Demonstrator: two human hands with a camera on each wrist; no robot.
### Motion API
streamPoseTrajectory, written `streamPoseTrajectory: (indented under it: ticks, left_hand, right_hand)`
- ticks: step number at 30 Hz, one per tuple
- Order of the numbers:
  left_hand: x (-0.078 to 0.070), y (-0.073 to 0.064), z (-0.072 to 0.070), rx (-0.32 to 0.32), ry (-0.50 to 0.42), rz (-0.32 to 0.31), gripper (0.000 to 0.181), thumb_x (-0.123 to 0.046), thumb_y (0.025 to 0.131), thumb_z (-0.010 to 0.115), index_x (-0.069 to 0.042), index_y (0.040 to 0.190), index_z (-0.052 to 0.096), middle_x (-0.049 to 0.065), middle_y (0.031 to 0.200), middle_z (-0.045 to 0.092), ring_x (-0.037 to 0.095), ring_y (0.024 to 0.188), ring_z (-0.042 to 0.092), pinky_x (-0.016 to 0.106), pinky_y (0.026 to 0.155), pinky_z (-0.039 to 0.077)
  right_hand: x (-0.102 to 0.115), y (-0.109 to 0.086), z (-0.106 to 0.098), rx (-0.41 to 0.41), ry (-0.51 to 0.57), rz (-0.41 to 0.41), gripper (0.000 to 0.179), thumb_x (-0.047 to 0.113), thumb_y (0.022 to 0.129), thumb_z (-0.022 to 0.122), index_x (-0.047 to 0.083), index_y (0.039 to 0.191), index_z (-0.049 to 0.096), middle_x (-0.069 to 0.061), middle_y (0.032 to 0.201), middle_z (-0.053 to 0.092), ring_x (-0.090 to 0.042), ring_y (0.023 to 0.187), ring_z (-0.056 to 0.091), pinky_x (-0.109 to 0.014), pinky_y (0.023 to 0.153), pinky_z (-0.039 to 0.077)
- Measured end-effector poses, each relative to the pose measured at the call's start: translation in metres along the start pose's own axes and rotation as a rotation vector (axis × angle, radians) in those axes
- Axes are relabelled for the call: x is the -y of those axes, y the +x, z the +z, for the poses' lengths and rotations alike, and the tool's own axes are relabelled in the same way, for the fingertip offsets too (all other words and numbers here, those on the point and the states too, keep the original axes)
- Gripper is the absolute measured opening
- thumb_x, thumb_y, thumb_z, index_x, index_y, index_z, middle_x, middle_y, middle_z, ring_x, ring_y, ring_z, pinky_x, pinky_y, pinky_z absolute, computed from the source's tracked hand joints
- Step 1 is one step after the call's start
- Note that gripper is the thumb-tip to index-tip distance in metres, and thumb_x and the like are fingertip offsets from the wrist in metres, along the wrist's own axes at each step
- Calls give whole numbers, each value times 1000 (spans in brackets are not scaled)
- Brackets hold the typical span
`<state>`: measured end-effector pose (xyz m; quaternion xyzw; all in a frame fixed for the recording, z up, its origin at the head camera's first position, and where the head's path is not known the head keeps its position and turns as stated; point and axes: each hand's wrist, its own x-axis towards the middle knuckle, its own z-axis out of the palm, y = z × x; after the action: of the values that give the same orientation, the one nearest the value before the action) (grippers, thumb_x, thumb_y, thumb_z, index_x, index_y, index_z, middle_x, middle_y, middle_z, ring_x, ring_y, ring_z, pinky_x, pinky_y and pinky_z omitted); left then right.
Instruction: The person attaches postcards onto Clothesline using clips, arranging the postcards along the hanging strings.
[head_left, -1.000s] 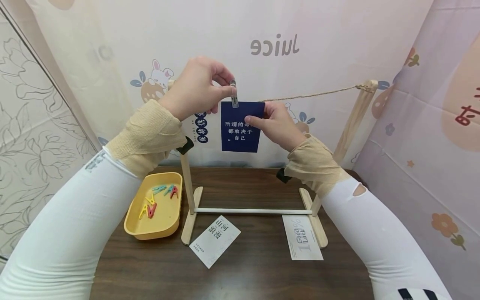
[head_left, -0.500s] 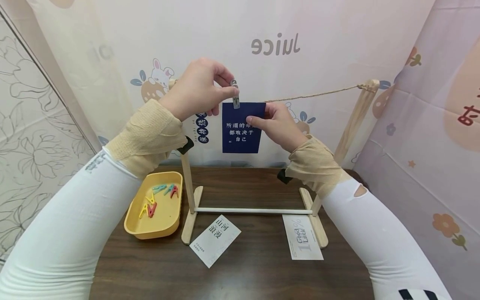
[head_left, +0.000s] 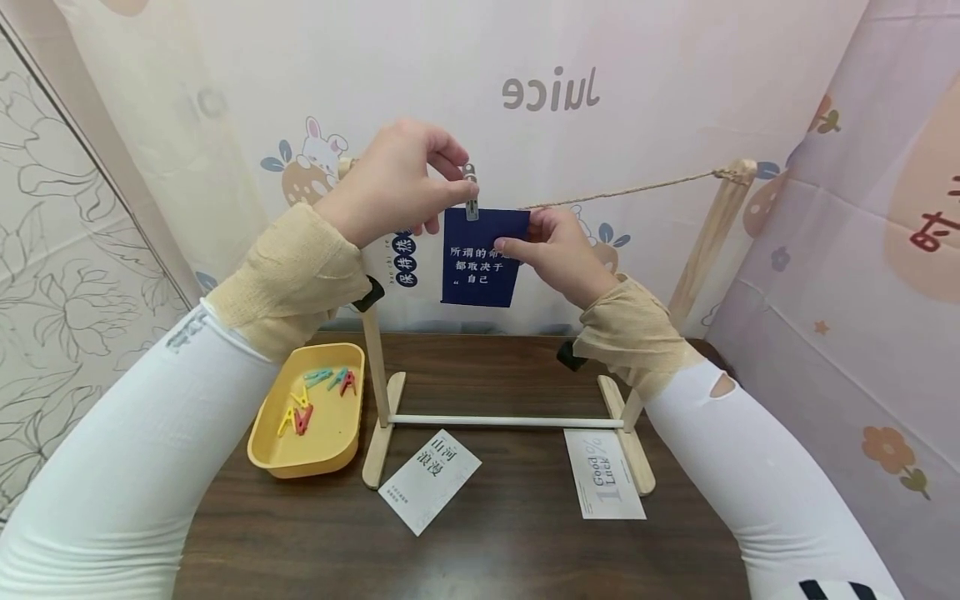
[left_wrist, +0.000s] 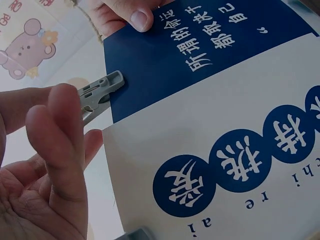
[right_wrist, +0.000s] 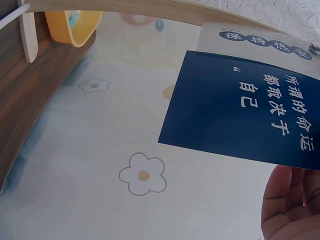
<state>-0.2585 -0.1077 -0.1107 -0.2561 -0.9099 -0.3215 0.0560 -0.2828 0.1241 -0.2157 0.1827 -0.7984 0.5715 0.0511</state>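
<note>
My left hand [head_left: 408, 179] pinches a grey clothespin [left_wrist: 102, 92] between thumb and fingers. The clothespin's tip overlaps the top edge of a dark blue card [head_left: 480, 287] with white Chinese characters, near its left corner. With thumb in front and fingers behind, my right hand [head_left: 566, 250] holds the blue card by its upper right side. Beside it hangs a white card [left_wrist: 135, 145] with characters in blue circles, partly hidden by my left hand in the head view. Another grey clip [left_wrist: 137, 234] shows at that card's edge in the left wrist view.
A twine line [head_left: 645, 190] runs to the wooden rack's right post [head_left: 708, 242]. Left of the rack stands a yellow basket [head_left: 270, 454] with several colourful clothespins. Two white cards lie on the table [head_left: 517, 542]: one at the left [head_left: 431, 483], one at the right [head_left: 603, 475].
The clothespin and the blue card's top edge have dropped slightly with my left hand. The card's lower edge has shifted a little to the left. My right hand keeps its hold.
</note>
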Motion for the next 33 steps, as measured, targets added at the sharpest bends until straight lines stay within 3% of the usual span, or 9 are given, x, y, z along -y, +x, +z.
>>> streamPoseTrajectory:
  ticks: [8, 18, 28, 33]
  left_hand:
    - [3, -8, -1, -39, -25, 7, 44, -27, 104, 74, -7, 143, 63, 7, 133, 71, 19, 71, 74, 30, 66, 63]
    - [8, -22, -2, -115, -81, 47, 41, -27, 105, 72, -6, 140, 66, 11, 127, 71, 28, 84, 75, 26, 73, 60]
    - [22, -36, 0, -208, -91, 97, 32, -23, 103, 74, -6, 129, 72, 13, 116, 76, 23, 88, 72, 22, 73, 55]
    - [29, -40, 4, -231, -103, 136, 29, -22, 103, 74, -4, 126, 73, 14, 115, 76, 24, 85, 74, 20, 71, 54]
  right_hand:
    - [-3, -4, -4, -6, -14, 0, 29, 8, 101, 74, -1, 128, 72, -4, 107, 80, -10, 97, 72, -26, 90, 56]
    - [-12, -10, -14, -22, -34, 1, 9, 9, 98, 77, 9, 105, 70, 5, 88, 70, -14, 82, 62, -28, 76, 50]
    - [-21, -16, -21, -37, -2, -20, 16, 7, 99, 75, 8, 114, 72, 9, 97, 73, -12, 84, 65, -24, 78, 54]
    - [-25, -19, -22, -53, 21, -24, 24, 5, 99, 76, 4, 122, 72, 5, 102, 75, -10, 88, 68, -23, 82, 58]
